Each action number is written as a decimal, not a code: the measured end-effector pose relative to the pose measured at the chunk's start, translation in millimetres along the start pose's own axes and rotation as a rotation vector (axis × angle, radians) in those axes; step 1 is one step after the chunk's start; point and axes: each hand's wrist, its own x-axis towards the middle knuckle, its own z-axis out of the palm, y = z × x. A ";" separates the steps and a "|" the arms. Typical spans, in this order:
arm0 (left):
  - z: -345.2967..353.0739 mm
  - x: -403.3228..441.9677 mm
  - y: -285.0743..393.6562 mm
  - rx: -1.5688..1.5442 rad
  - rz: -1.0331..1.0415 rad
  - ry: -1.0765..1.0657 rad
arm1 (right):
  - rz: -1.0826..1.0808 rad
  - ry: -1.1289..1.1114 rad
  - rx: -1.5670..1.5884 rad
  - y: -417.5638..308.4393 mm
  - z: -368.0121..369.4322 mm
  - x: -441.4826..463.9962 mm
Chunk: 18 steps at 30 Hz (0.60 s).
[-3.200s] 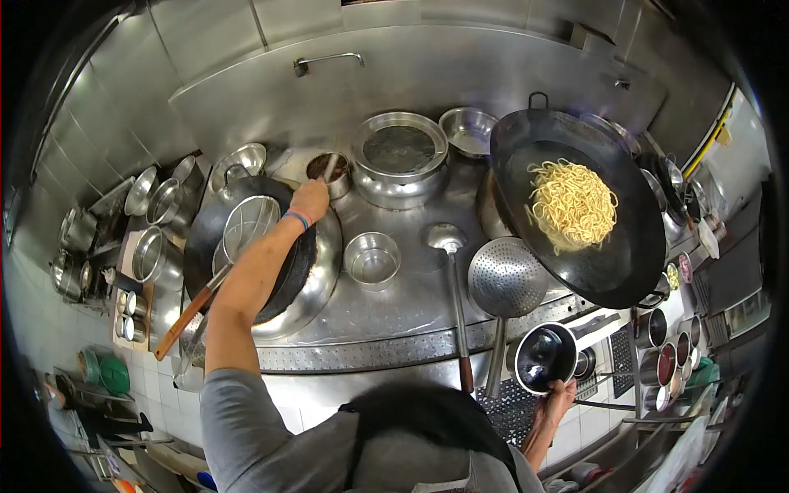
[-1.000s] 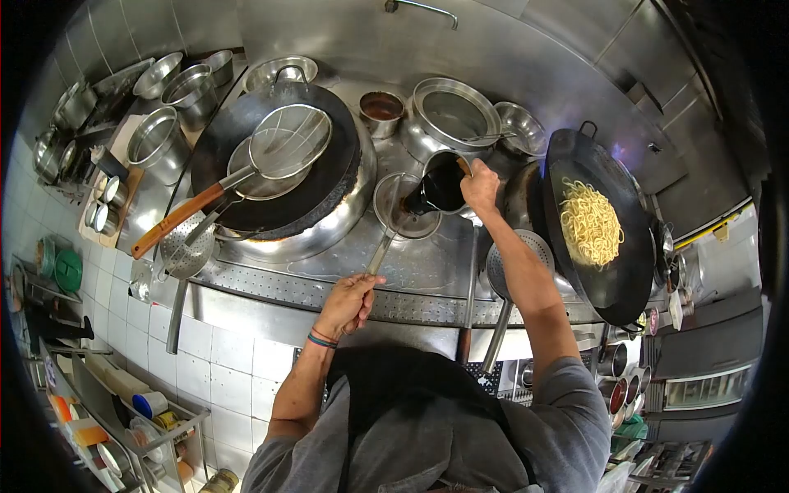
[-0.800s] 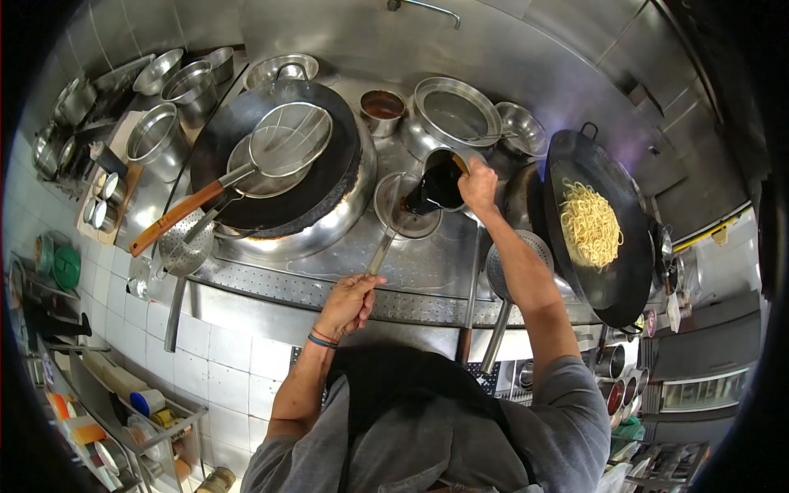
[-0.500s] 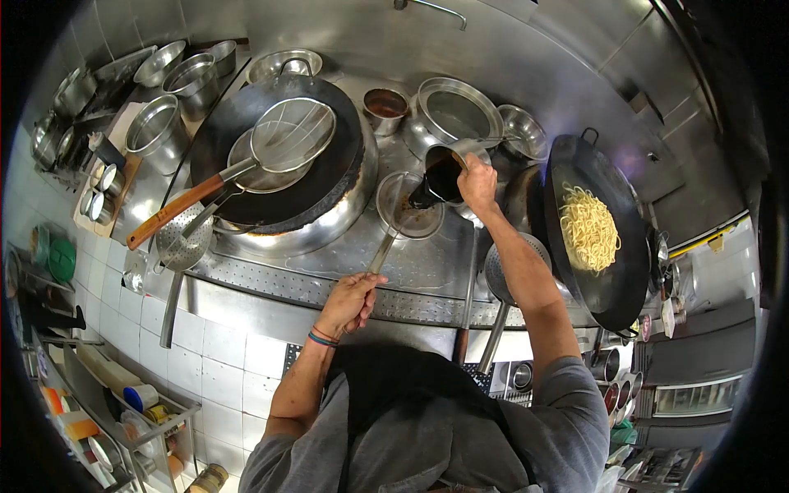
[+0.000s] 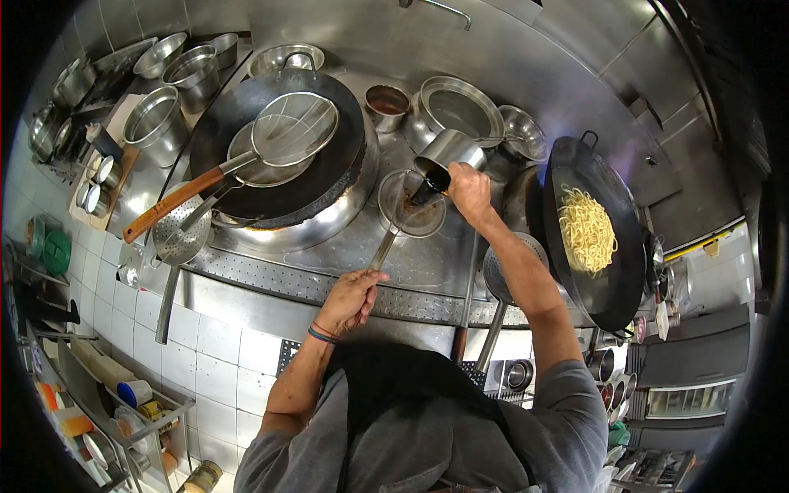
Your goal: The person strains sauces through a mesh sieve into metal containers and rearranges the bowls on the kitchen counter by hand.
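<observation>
My left hand point(image 5: 352, 299) is closed around the handle of a small mesh strainer point(image 5: 423, 218), held level over the steel counter. Tilted above it is a metal pot point(image 5: 454, 151), which my right hand point(image 5: 471, 195) grips at its side. Dark liquid point(image 5: 427, 191) runs from the pot's lip into the strainer, where brownish bits lie on the mesh. Whatever stands beneath the strainer I cannot make out. To the right of my right hand, a black wok point(image 5: 618, 275) holds a heap of yellow noodles point(image 5: 587, 228).
A large wok point(image 5: 341, 185) at left carries a wood-handled strainer point(image 5: 297, 127). Perforated ladles point(image 5: 182, 230) rest near the counter's front edge. Behind the pot stand a small pot of reddish-brown sauce point(image 5: 387, 102) and a wide pot point(image 5: 460, 111). Bluish flame glows behind the noodle wok.
My right hand has tipped the metal pot further, its mouth turning down and to the left, and has dropped slightly. The left hand holds the strainer nearly still.
</observation>
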 end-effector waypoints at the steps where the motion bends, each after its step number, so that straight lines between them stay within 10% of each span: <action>1: -0.6 0.6 -1.2 0.000 0.006 -0.002 | -0.041 0.010 -0.024 -2.6 0.7 -1.6; 11: 4.0 -0.7 1.6 -0.031 0.017 0.023 | -0.218 0.002 0.003 -17.5 -0.7 -15.3; 18: 4.7 -5.6 7.7 0.030 0.011 0.018 | 0.290 0.270 0.253 17.5 22.5 -27.3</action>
